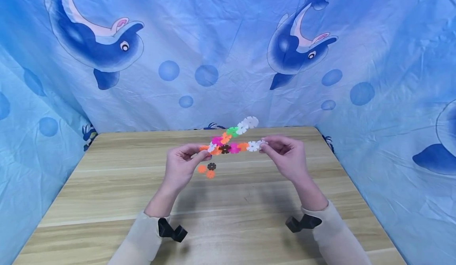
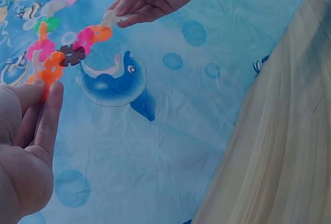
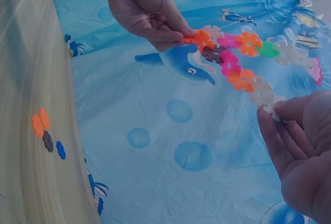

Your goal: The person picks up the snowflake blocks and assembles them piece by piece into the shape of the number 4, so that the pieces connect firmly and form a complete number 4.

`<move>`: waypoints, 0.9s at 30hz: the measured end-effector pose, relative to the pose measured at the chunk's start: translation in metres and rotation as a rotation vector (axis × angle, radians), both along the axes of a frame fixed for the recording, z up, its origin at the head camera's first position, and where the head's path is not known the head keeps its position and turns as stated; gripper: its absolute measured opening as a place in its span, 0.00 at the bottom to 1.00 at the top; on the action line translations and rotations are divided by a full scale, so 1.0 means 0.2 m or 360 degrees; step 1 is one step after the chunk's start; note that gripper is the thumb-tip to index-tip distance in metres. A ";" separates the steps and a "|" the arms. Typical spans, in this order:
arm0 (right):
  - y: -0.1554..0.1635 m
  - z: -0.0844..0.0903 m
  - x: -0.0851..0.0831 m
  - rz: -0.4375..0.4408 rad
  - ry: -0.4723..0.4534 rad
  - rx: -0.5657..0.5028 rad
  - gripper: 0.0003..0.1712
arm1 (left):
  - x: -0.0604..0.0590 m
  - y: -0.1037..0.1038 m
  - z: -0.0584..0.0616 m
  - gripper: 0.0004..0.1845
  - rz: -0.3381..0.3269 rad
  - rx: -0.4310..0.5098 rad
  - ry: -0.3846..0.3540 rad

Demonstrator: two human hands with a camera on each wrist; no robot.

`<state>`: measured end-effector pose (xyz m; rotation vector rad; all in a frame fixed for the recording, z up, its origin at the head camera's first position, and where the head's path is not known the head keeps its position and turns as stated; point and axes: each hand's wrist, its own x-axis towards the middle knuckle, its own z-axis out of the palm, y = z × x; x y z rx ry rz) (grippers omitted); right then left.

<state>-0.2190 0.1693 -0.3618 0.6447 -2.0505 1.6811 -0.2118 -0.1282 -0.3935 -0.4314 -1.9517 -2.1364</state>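
Observation:
A V-shaped chain of interlocking plastic snowflake discs (image 1: 234,148) is held up above the table between both hands. My left hand (image 1: 179,163) pinches its orange corner between thumb and fingers. At the far end of the near branch, my right hand (image 1: 287,158) pinches a white disc (image 3: 271,111). That branch runs through orange, dark brown, magenta, orange and white. The other branch angles away with its end free, passing magenta, orange and a green disc (image 1: 232,131) to white ones (image 1: 251,122). Fingertips partly cover the discs at both grips.
Below the chain, two loose orange discs (image 1: 210,174) and a dark brown disc (image 1: 211,166) lie on the wooden table (image 1: 228,225). A blue disc (image 3: 61,150) lies beside them in the right wrist view. A blue dolphin-print curtain (image 1: 228,39) surrounds the table's back and sides.

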 end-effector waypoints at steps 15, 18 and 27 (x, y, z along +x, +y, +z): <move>0.00 0.04 -0.02 0.0052 0.0113 -0.0111 0.09 | 0.00 0.07 -0.04 0.06 -0.0104 0.0147 -0.0026; 0.00 0.07 -0.04 0.0050 0.0173 -0.0105 0.10 | 0.00 0.09 -0.06 0.07 -0.0202 0.0178 -0.0074; -0.05 0.19 -0.09 0.0088 0.0152 0.0115 0.11 | 0.03 0.18 -0.08 0.35 -0.0496 0.0107 -0.0174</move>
